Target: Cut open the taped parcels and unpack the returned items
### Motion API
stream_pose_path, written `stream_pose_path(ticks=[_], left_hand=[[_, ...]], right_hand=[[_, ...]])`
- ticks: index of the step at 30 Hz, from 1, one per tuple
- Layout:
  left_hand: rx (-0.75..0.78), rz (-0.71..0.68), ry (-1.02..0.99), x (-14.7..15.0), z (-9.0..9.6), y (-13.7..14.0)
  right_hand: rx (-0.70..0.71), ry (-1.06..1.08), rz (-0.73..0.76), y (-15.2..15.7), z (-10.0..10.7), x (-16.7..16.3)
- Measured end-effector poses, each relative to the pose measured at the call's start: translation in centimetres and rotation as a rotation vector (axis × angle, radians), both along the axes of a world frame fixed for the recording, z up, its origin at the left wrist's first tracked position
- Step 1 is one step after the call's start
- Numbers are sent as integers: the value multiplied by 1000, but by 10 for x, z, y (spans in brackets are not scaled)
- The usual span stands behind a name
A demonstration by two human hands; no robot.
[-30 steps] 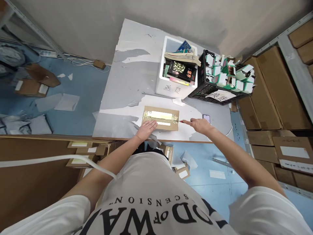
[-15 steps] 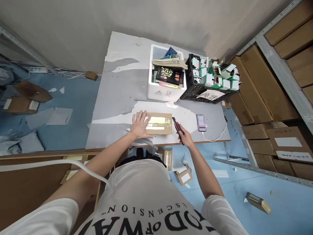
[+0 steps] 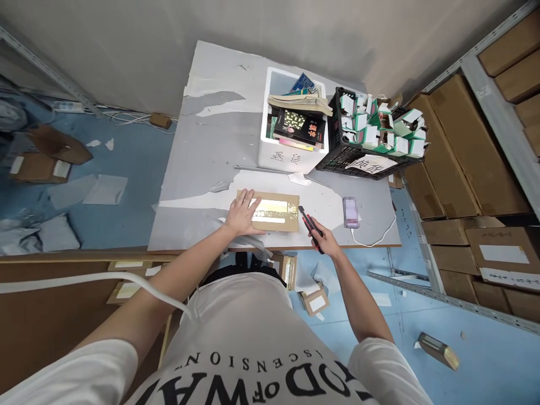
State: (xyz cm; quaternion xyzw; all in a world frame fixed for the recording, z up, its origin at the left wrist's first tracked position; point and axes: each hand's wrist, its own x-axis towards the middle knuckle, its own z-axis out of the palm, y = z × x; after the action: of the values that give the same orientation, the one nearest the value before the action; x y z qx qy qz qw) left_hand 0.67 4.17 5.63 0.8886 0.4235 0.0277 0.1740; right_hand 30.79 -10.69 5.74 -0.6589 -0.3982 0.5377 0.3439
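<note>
A small cardboard box [image 3: 280, 227] lies on the tabletop before me, with shiny clear tape and white label strips on its upper face. My left hand [image 3: 242, 216] rests across its left end, fingers spread over the top and thumb along the near edge. In my right hand [image 3: 325, 240] is a red and black utility knife [image 3: 311, 224], gripped by the handle. Its tip points at the box's right end; whether it touches the cardboard I cannot tell.
Behind the box stand a white foam bin [image 3: 291, 159] of books and a black crate [image 3: 331, 159] packed with green-and-white cartons. A phone [image 3: 351, 212] on a white cable lies to the right. Shelving with large cartons [image 3: 504, 253] borders the right side. Cardboard and paper litter the floor.
The view has shifted slightly. My right hand and the knife stay close to the box's right end, and my left hand remains on its left end.
</note>
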Motion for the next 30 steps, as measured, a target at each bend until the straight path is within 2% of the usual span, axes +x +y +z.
stream_pose_path(ticks=[7, 13, 17, 19, 21, 24, 30], left_hand=[[-27, 28, -5, 1, -1, 1], [-29, 24, 13, 1, -2, 1], [-24, 8, 14, 1, -2, 2], [-29, 2, 14, 0, -2, 3], [-35, -5, 18, 0, -1, 3], [-40, -9, 30, 0, -1, 2], [-32, 11, -53, -3, -6, -2]], right_hand=[[-84, -14, 148, -9, 9, 22], [-143, -117, 289, -21, 16, 22], [-137, -161, 295, -28, 20, 26], [-121, -180, 233, -34, 19, 35], [-89, -220, 105, -39, 12, 46], [-61, -357, -79, -41, -11, 52], [-92, -589, -182, -24, -66, 17]])
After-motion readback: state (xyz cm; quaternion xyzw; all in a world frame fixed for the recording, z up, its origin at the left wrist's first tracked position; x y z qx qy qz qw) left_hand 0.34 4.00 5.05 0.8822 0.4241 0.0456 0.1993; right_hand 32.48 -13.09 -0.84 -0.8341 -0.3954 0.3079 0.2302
